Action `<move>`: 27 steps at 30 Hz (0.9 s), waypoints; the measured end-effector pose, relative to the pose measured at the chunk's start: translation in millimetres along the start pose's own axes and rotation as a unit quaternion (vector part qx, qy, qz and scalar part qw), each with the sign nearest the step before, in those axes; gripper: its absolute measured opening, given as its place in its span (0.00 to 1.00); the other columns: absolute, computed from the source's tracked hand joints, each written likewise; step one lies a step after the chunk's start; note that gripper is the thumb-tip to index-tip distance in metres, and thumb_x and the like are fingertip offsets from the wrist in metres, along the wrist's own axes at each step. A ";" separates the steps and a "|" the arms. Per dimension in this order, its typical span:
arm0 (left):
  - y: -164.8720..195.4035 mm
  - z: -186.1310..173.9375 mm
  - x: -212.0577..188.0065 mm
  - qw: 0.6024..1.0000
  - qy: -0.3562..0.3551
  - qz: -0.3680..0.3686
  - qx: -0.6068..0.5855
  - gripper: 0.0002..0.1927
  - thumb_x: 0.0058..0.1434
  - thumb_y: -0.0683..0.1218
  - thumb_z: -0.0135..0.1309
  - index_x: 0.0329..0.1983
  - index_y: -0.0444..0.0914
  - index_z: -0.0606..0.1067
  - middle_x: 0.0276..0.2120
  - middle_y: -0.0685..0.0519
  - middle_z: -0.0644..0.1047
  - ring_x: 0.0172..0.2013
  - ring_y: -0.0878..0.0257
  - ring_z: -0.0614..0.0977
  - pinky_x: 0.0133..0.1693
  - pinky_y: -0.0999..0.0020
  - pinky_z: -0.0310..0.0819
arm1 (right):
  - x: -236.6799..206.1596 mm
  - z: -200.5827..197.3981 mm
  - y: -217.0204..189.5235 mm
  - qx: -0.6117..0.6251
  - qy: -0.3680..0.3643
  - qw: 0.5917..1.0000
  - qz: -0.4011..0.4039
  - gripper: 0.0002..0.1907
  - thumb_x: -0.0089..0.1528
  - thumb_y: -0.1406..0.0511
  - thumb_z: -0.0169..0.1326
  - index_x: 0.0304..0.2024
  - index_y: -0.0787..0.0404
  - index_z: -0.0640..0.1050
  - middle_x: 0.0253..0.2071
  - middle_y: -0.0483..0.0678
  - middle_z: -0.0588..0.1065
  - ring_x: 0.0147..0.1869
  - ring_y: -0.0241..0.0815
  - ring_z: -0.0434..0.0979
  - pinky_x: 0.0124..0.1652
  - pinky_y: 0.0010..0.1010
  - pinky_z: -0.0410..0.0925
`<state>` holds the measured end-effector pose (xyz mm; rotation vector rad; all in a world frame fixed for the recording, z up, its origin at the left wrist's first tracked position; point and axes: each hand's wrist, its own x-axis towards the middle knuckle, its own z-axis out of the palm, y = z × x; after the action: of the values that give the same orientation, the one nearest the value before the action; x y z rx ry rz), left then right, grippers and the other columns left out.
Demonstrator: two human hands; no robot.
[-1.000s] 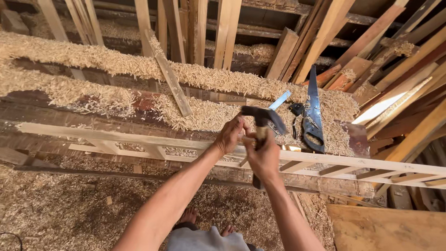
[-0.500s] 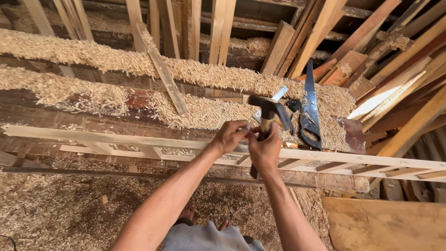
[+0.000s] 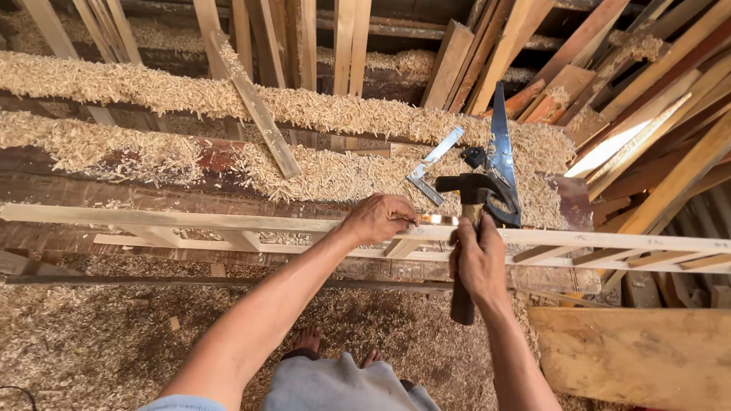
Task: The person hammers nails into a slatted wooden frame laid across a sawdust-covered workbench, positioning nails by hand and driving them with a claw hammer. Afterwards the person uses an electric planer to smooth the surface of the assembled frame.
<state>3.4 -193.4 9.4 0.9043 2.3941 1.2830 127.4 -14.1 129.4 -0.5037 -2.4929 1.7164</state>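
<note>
My right hand (image 3: 478, 260) grips the wooden handle of a claw hammer (image 3: 474, 190); its dark head hangs just above a long pale ladder-like wooden frame (image 3: 190, 222). The frame lies across the workbench. My left hand (image 3: 378, 218) rests on the frame's top rail, fingers pinched at a spot beside the hammer head. Whether they hold a nail I cannot tell. Both forearms reach in from the bottom of the view.
A hand saw (image 3: 501, 156) and a metal square (image 3: 432, 166) lie on shavings behind the frame. Wood shavings (image 3: 152, 91) cover the bench and floor. Planks (image 3: 533, 46) lean at the back and right. A plywood sheet (image 3: 640, 354) lies bottom right. My bare feet (image 3: 335, 346) stand below.
The view has shifted a little. The hammer head has dropped closer to the rail. My left hand stays pinched on the rail.
</note>
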 end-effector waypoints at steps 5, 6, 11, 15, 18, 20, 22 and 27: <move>-6.8 4.1 2.3 0.999 -0.033 0.010 0.022 0.06 0.59 0.45 0.62 0.39 0.51 0.84 0.47 0.62 0.84 0.49 0.65 0.83 0.66 0.56 0.66 | -31.9 -20.9 -17.5 -0.123 0.023 0.986 -0.112 0.11 0.72 0.62 0.45 0.44 0.66 0.69 0.22 0.52 0.74 0.22 0.39 0.72 0.22 0.32 0.64; -8.0 4.3 2.3 0.999 -0.020 0.037 0.022 0.06 0.59 0.44 0.63 0.38 0.50 0.84 0.47 0.62 0.84 0.50 0.64 0.82 0.66 0.54 0.64 | -39.8 -24.6 -21.4 -0.137 0.047 0.978 -0.151 0.12 0.72 0.63 0.45 0.51 0.66 0.67 0.23 0.50 0.74 0.22 0.38 0.73 0.23 0.32 0.65; -2.6 1.0 2.3 0.998 -0.010 0.043 0.037 0.04 0.58 0.45 0.64 0.35 0.49 0.83 0.43 0.62 0.83 0.48 0.63 0.82 0.64 0.50 0.63 | -60.5 -18.1 -34.2 -0.083 0.075 0.896 -0.429 0.15 0.75 0.64 0.37 0.60 0.66 0.64 0.44 0.63 0.72 0.35 0.45 0.76 0.32 0.37 0.72; 4.8 -4.2 3.6 1.000 -0.019 0.014 0.013 0.02 0.59 0.47 0.63 0.33 0.46 0.83 0.38 0.61 0.84 0.45 0.64 0.83 0.63 0.54 0.68 | -53.4 9.4 -40.4 -0.301 -0.083 0.950 -0.030 0.16 0.71 0.62 0.40 0.59 0.59 0.67 0.23 0.55 0.74 0.22 0.48 0.73 0.23 0.44 0.68; -1.1 -5.5 6.0 0.997 -0.015 0.051 -0.052 0.07 0.56 0.45 0.62 0.39 0.44 0.82 0.40 0.60 0.83 0.44 0.64 0.84 0.56 0.54 0.76 | -53.3 7.6 -46.7 -0.224 0.029 0.959 -0.173 0.13 0.70 0.64 0.47 0.56 0.63 0.70 0.24 0.54 0.72 0.25 0.43 0.71 0.25 0.42 0.65; -8.8 -0.6 3.5 0.994 -0.007 0.056 -0.093 0.12 0.57 0.44 0.58 0.44 0.45 0.82 0.41 0.58 0.83 0.43 0.64 0.84 0.52 0.56 0.79 | -66.1 -13.5 -44.7 -0.232 0.106 0.931 -0.260 0.11 0.72 0.62 0.46 0.53 0.60 0.73 0.25 0.50 0.71 0.25 0.39 0.69 0.26 0.37 0.63; -17.7 -1.2 7.8 0.994 0.010 0.075 -0.076 0.14 0.60 0.45 0.52 0.47 0.46 0.82 0.42 0.57 0.83 0.43 0.63 0.84 0.52 0.60 0.80 | -63.3 -30.3 -34.8 -0.295 0.150 0.897 -0.294 0.12 0.72 0.61 0.46 0.54 0.58 0.74 0.26 0.49 0.71 0.27 0.39 0.68 0.28 0.35 0.62; -20.9 -3.4 6.1 0.987 0.080 -0.049 -0.127 0.21 0.63 0.54 0.46 0.54 0.45 0.80 0.37 0.48 0.82 0.33 0.62 0.78 0.35 0.64 0.72 | -33.1 -15.4 38.2 -0.402 0.050 0.892 -0.203 0.17 0.70 0.63 0.44 0.60 0.59 0.71 0.31 0.52 0.75 0.33 0.40 0.72 0.30 0.30 0.65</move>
<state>-11.2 -200.3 -5.6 0.6250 2.2871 1.6298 171.0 1.8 104.2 -0.0710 -2.8631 0.4584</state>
